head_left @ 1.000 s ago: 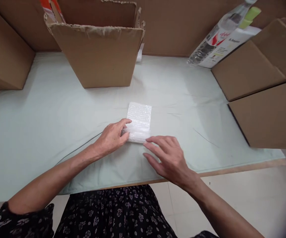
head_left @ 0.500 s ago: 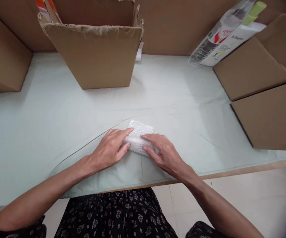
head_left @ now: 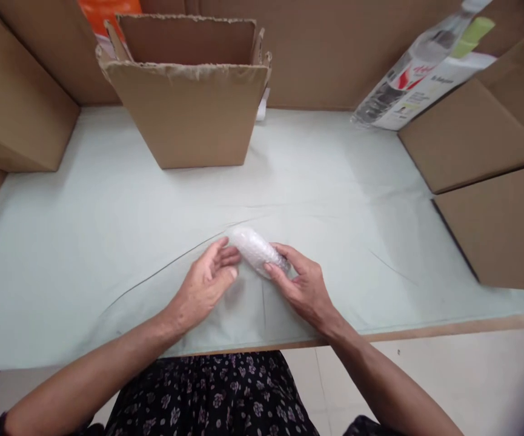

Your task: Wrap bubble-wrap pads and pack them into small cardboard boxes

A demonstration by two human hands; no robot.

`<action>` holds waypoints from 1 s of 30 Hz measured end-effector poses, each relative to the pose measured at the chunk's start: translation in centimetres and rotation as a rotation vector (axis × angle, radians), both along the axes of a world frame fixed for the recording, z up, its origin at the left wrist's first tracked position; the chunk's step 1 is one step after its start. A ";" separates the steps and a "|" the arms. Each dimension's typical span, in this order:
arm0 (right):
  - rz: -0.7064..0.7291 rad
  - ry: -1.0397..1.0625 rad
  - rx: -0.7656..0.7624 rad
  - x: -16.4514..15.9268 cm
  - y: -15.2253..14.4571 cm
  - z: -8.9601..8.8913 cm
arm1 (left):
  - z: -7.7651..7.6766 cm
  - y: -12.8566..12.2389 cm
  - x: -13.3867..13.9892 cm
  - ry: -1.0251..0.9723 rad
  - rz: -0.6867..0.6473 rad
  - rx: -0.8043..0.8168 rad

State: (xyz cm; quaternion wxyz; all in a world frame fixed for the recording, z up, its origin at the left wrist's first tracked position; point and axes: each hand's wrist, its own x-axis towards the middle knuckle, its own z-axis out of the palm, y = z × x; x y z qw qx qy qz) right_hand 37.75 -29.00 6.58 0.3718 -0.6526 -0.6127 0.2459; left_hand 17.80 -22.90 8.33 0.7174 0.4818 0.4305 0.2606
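A small bundle of bubble wrap (head_left: pixel 256 249), rolled and tilted, is held just above the pale green cloth near the table's front. My right hand (head_left: pixel 300 281) grips its right end, thumb in front and fingers behind. Beside the left end, my left hand (head_left: pixel 209 275) has its palm turned inward and fingers loosely apart, holding nothing. Whether its fingertips touch the wrap I cannot tell. What lies inside the bubble wrap is hidden.
An open cardboard box (head_left: pixel 202 115) stands at the back. Another cardboard box (head_left: pixel 20 103) is at the left, and cardboard boxes (head_left: pixel 502 230) line the right. A plastic bottle (head_left: pixel 398 79) leans beside a white packet (head_left: pixel 429 91). The cloth (head_left: pixel 334 181) covers the table.
The bubble wrap, flat under both hands before, is now lifted and tilted in my right hand. My left hand has let go and turned its palm inward. The view has shifted slightly.
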 end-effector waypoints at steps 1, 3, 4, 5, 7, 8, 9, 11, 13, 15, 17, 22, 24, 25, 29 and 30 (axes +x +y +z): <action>0.006 0.126 -0.050 -0.6 -0.1 0.1 | 0.1 -0.5 0.3 -0.056 -0.002 -0.015; 0.044 0.371 -0.144 -1.6 -0.4 0.2 | 0.2 -1.1 0.9 -0.124 0.024 -0.002; 0.071 0.457 -0.183 -1.8 -0.5 0.2 | 0.2 -1.2 1.1 -0.126 0.045 0.011; 0.103 0.494 -0.210 -1.8 -0.6 0.2 | 0.1 -1.4 1.2 -0.105 0.067 0.027; 0.167 0.425 -0.208 -1.1 -0.5 0.5 | -0.1 -1.5 0.9 -0.012 0.090 0.094; 0.191 0.352 -0.186 -0.6 -0.4 0.8 | -0.2 -1.5 0.5 0.045 0.084 0.154; 0.212 0.283 -0.162 0.0 -0.2 1.2 | -0.4 -1.6 0.2 0.104 0.063 0.231; 0.266 0.204 -0.137 0.9 0.3 2.0 | -0.9 -1.7 -0.4 0.207 -0.022 0.409; 0.338 0.179 -0.127 1.0 1.0 2.6 | -1.5 -1.7 -0.9 0.278 -0.122 0.573; 0.390 0.154 -0.097 0.7 1.8 2.8 | -1.8 -1.0 -1.2 0.308 -0.212 0.715; 0.363 0.131 -0.073 0.4 2.5 2.8 | -1.2 0.7 -1.8 0.332 -0.285 0.891; 0.074 0.138 -0.085 2.0 3.0 2.4 | 4.7 10.5 -3.9 0.584 0.033 1.535; 0.011 0.147 -0.105 2.9 2.9 2.3 | 7.1 15.8 -4.2 0.680 0.183 1.654; -0.006 0.145 -0.116 3.3 2.8 2.4 | 7.9 18.2 -4.2 0.734 0.213 1.657; -0.060 0.116 -0.086 4.4 2.8 3.0 | 8.5 23.9 -3.6 0.809 0.158 1.604; -0.078 0.105 -0.064 4.7 2.8 3.4 | 8.2 24.0 -3.7 0.779 0.135 1.616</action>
